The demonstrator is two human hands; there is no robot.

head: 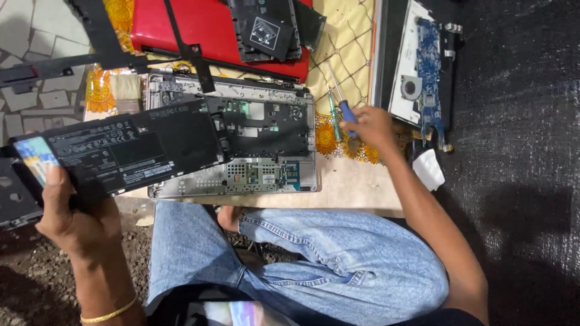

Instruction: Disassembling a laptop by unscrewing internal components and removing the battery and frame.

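Left hand: the left hand [72,220] was clamped on the near end of a long black battery [130,148], thumb up over its edge, a thin gold bangle [109,314] on the wrist.
Right hand: the right hand [373,128] was closed around the blue handle of a screwdriver [347,112], just right of the open laptop base [241,142].
Battery: it was held tilted, its far end reaching over the left part of the laptop base, its label side facing up.
Laptop base: it lay on a patterned cloth [347,54] in front of the person's bent knees in blue jeans [338,259], with its inner parts bare.
Second screwdriver: a green-handled one [333,118] lay just right of the laptop base, beside the blue one.
Brush: a pale brush [126,87] lay at the far left corner of the laptop base.
Red lid: a red laptop lid [199,27] lay beyond the laptop base, with a black panel [264,29] on it.
Circuit board: a blue board [428,66] with a round fan sat well to the right of the laptop base.
White scrap: a white piece [429,169] lay right of the laptop base, nearer than the board.
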